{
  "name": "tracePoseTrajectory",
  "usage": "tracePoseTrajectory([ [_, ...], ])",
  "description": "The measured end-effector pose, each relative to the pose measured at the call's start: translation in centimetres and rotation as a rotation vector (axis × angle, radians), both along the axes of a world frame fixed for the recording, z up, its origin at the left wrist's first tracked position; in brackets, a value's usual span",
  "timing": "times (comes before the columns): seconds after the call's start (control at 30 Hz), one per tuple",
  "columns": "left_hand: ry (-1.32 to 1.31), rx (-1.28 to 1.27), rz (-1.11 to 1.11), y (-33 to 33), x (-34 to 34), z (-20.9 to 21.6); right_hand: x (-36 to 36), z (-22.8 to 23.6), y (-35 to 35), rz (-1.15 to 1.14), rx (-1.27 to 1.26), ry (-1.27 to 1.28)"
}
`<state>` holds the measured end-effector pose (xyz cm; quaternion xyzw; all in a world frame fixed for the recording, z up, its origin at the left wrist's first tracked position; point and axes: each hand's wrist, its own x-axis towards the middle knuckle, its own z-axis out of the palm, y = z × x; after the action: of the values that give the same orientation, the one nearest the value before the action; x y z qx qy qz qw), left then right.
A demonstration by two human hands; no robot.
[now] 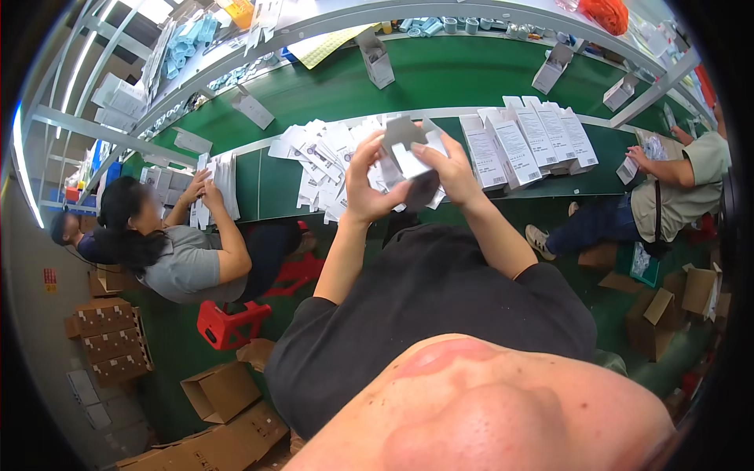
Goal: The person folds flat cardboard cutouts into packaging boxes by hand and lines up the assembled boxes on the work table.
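Between my two hands, above the near edge of the green bench, is a small white carton (pixel 406 159) with its end flaps standing up. My left hand (pixel 368 185) is closed around its left side. My right hand (pixel 451 168) grips the right side, its thumb at the flaps. The carton's lower part is in shadow and partly hidden by my fingers. Left of and behind my left hand, flat white printed cartons (pixel 312 159) lie in a loose, overlapping pile. To the right of my right hand, several white cartons (pixel 525 141) lean in a row.
A green conveyor belt (pixel 463 74) runs beyond the bench, carrying several open cartons (pixel 377 61). Metal shelving (pixel 440 11) spans above it. Co-workers sit at left, beside a red stool (pixel 228 323), and at right. Brown cardboard boxes (pixel 222 390) stand on the floor.
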<state>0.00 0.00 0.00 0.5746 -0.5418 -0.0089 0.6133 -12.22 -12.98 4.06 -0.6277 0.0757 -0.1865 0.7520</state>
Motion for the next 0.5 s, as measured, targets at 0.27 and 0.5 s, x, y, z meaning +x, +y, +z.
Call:
tracePoseTrajectory([
  [0.27, 0.633, 0.099, -0.062, -1.5, -3.8, 0.9, -0.4, -1.5, 1.6, -0.285, -0.310, -0.153],
  [0.5, 0.358, 0.088, -0.234, -1.5, -3.8, -1.4, -1.4, -4.0, 0.0, -0.273, -0.053, -0.174],
])
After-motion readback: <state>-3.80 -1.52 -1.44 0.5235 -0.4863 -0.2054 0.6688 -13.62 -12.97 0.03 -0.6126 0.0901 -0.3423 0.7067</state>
